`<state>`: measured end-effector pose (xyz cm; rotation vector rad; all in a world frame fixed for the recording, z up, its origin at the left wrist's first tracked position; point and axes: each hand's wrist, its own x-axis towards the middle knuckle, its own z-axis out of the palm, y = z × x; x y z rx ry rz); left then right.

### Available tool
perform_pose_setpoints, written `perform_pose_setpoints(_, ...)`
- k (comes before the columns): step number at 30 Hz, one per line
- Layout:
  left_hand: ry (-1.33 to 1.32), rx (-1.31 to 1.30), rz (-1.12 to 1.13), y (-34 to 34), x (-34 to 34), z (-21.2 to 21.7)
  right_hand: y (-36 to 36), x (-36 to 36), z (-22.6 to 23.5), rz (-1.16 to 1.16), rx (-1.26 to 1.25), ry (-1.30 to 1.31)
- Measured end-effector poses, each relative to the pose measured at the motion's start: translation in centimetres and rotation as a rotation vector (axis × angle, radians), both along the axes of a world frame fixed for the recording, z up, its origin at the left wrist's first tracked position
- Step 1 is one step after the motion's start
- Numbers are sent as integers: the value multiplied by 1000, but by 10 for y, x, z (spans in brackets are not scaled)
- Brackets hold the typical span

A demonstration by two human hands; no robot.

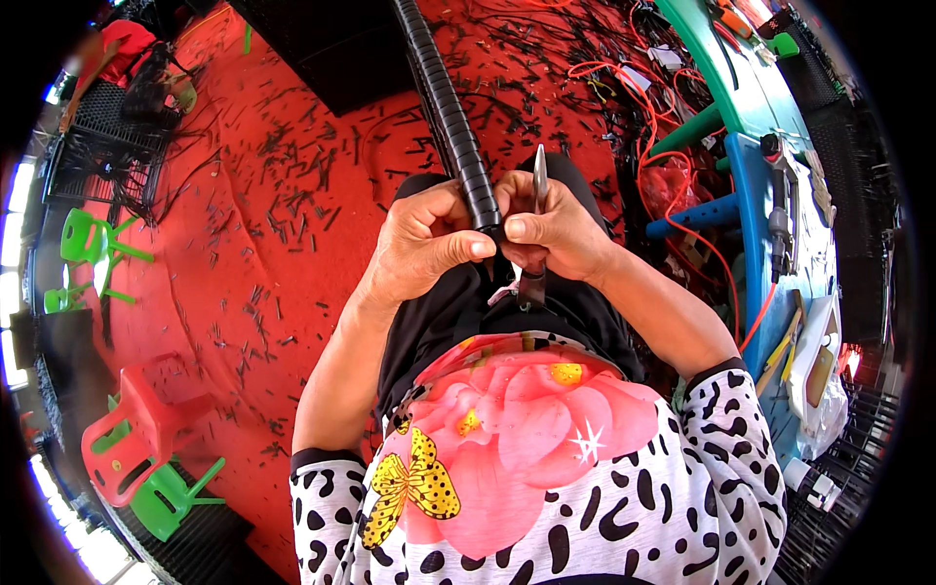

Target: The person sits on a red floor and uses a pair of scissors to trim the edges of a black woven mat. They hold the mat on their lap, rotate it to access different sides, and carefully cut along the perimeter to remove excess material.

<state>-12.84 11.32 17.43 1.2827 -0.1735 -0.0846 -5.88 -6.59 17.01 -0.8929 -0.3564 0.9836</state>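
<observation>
Head view: left hand [421,244] clenched on black corrugated hose [450,117]; right hand [551,232] grips metal pliers [538,180].

At frame centre, left hand [421,244] grips the end of a black ribbed hose [444,102] running to the upper edge. Right hand [553,234] holds a metal tool [539,177] upright just beside it. Black offcuts [283,210] litter the red floor [234,322].
</observation>
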Motion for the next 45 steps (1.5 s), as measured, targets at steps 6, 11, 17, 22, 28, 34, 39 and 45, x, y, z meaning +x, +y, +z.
perform_pose_setpoints(6, -41, -39, -15, 4, 1, -4, -1, 0, 14, 42, -93, -88)
perform_pose_setpoints(11, -75, -62, 53, -3, 3, -11, 7, -7, 27, -5, -220, -151)
perform_pose_setpoints(17, -341, 261, 133, 1, 14, -28, 9, -9, 43, -54, -413, -121)
perform_pose_setpoints(22, -288, 79, 110, -4, 19, -35, 16, -10, 68, -99, -605, -256)
perform_pose_setpoints(28, -267, 50, 128, -7, 23, -40, 22, -8, 73, -128, -625, -382)
perform_pose_setpoints(34, -270, 38, 175, -7, 19, -38, 31, -14, 79, -131, -678, -407)
perform_pose_setpoints(39, -330, 82, 216, -6, 12, -37, 35, -20, 71, -182, -729, -552)
perform_pose_setpoints(45, -371, 150, 265, -11, 6, -34, 31, -26, 57, -293, -943, -986)
